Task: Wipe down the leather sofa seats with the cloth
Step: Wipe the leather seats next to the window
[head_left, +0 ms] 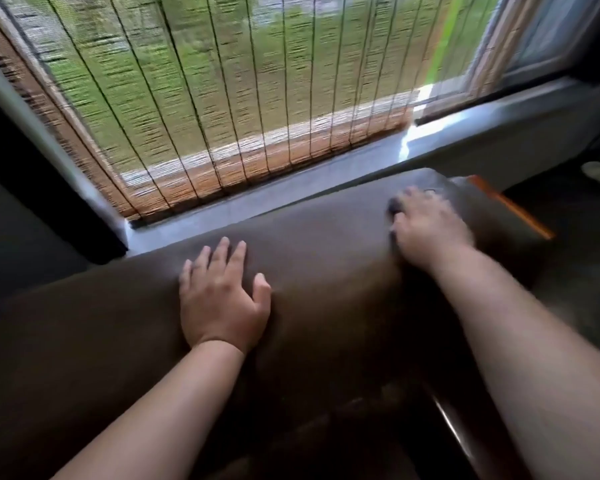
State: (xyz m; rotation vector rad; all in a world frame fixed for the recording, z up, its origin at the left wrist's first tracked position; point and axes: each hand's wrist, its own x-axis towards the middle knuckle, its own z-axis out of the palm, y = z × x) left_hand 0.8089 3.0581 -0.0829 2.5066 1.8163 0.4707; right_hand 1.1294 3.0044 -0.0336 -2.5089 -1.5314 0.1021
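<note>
The brown leather sofa (326, 244) fills the lower view, its backrest top running from lower left to upper right. My left hand (222, 299) rests flat on the backrest with its fingers spread and holds nothing. My right hand (430, 226), blurred by motion, presses down near the right end of the backrest top. A dark cloth (394, 206) shows only as a small edge at its fingers and thumb; the rest is hidden under the palm.
A grey window sill (257, 199) runs just behind the sofa, under a bamboo blind (222, 98). An orange wooden armrest edge (513, 209) ends the sofa at right, with dark floor (586, 271) beyond. A glossy dark wooden arm (454, 427) lies at the bottom.
</note>
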